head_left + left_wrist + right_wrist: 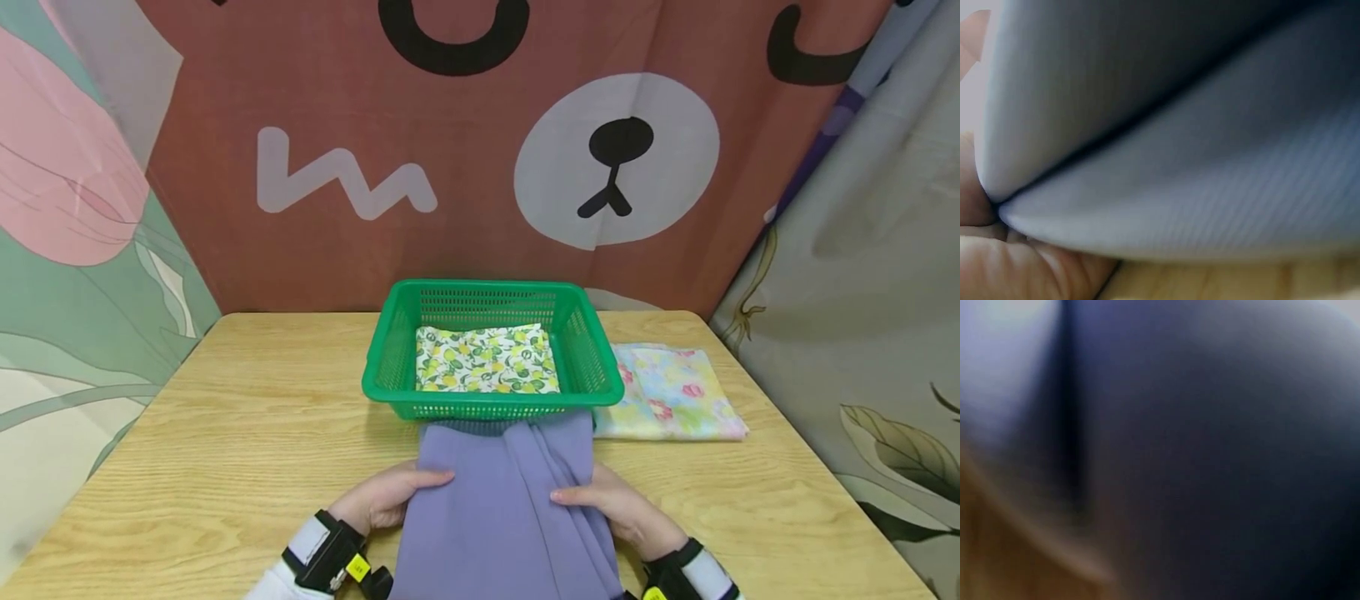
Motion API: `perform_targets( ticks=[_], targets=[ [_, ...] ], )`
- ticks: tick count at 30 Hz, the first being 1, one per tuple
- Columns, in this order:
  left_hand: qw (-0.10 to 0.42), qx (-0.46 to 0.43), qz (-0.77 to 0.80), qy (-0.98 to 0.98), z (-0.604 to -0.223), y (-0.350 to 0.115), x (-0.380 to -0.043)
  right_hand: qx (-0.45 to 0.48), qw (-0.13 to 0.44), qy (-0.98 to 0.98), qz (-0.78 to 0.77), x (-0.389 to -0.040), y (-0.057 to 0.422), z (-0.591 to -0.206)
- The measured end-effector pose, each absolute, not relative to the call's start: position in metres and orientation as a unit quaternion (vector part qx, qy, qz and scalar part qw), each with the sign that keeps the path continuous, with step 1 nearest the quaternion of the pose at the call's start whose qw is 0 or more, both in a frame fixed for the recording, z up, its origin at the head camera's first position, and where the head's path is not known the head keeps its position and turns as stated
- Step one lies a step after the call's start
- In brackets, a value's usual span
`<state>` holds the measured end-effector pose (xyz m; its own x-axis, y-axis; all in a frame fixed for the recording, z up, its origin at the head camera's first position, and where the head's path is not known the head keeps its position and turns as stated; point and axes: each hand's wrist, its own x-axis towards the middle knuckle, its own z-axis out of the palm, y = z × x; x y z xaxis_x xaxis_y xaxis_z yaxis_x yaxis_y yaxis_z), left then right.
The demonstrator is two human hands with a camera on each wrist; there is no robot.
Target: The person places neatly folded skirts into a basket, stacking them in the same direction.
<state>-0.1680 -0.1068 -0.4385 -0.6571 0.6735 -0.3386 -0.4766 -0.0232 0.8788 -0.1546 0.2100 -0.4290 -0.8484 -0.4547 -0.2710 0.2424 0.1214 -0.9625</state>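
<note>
A purple cloth (pixel 502 517), loosely folded with creases down its right side, hangs between both hands in front of the basket. The left hand (pixel 390 498) grips its left edge, thumb on top and fingers underneath. Along the opposite edge, the right hand (pixel 611 504) holds it the same way, fingers hidden beneath. In the left wrist view, layers of the cloth (pixel 1179 181) fill most of the picture beside part of the left hand (pixel 1029 269). Blurred, dark cloth (pixel 1210 456) covers nearly all of the right wrist view, hiding the right hand.
A green plastic basket (pixel 495 405) stands at the back of the wooden table (pixel 225 442), holding a folded lemon-print cloth (pixel 487 360). Right of it lies a folded pastel floral cloth (pixel 675 396). A bear-print curtain (pixel 465 242) hangs behind the table.
</note>
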Motion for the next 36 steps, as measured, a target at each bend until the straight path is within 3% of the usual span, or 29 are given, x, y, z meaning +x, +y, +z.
perform_targets(
  ticks=[20, 30, 36],
  targets=[
    [0.37, 0.108, 0.68, 0.623, -0.418, -0.098, -0.159, -0.143, 0.196, 0.772, -0.587, -0.144, 0.198, -0.423],
    [0.326, 0.11, 0.663, 0.665, -0.41, -0.092, -0.152, -0.138, 0.157, 0.854, -0.477, -0.133, 0.187, -0.418],
    [0.292, 0.116, 0.665, 0.678, -0.407, -0.091, -0.151, -0.081, 0.128, 0.847, -0.509, -0.137, 0.189, -0.42]
  ],
)
